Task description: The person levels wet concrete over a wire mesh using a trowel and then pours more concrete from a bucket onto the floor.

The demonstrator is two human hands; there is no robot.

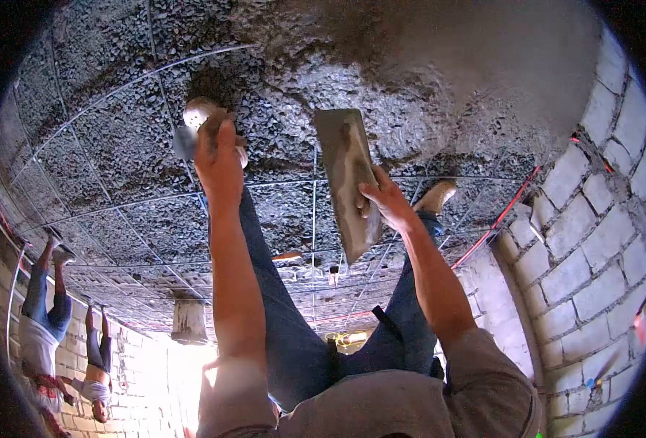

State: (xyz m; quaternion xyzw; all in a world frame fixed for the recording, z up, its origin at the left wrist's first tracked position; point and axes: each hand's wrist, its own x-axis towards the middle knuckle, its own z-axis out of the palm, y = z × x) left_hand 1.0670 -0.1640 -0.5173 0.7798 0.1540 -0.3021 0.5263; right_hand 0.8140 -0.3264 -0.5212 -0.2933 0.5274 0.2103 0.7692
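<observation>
My left hand is closed in front of my left boot. Beside its fingers is a small grey object, too blurred to name. My right hand grips the edge of a long, flat float smeared with wet mortar, near my right boot. Under and around both hands lies dark, coarse gravelly concrete with thin bars across it. Wet, smoother concrete spreads ahead of the float.
Block walls rise at the right. A red line runs beside the right wall. Two people appear upside down at the lower left. A short pale post stands behind me, near a bright opening.
</observation>
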